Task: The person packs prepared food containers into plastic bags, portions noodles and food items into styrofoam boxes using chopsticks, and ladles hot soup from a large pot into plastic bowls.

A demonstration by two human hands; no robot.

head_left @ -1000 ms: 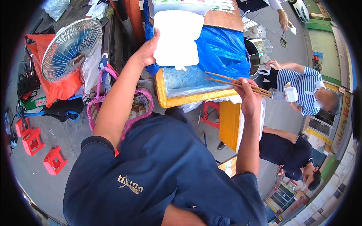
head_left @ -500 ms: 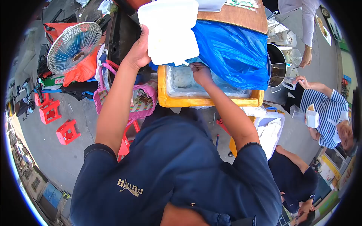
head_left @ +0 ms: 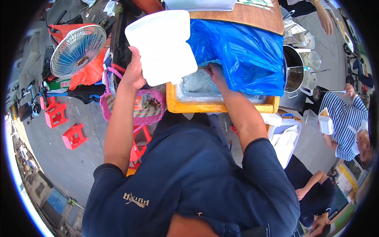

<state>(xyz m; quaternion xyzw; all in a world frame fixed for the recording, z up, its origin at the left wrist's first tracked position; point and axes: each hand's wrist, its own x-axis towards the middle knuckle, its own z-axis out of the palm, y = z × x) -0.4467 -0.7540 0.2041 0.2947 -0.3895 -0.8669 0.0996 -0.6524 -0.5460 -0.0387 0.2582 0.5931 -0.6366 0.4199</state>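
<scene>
My left hand (head_left: 134,73) grips an open white foam takeout box (head_left: 162,49) by its left side, tilted toward me. My right hand (head_left: 216,73) is closed round a thin-handled utensil (head_left: 204,67), whose working end is hidden behind the takeout box. Below both is a yellow insulated box (head_left: 221,107) lined with clear plastic, with a whitish mass (head_left: 193,87), perhaps rice, inside. A blue plastic sheet (head_left: 244,59) covers its far and right parts.
A wooden board (head_left: 252,17) lies beyond the sheet. To the right stands a metal pot (head_left: 293,75); a person in stripes (head_left: 347,126) holds a ladle (head_left: 317,93) and a takeout box. On the left are a fan (head_left: 77,51), a pink-rimmed basket (head_left: 152,114) and red stools (head_left: 75,136).
The takeout box and my left hand have moved left and down. My right hand has shifted slightly right, and the utensil handle now shows. The striped person's ladle has left the pot.
</scene>
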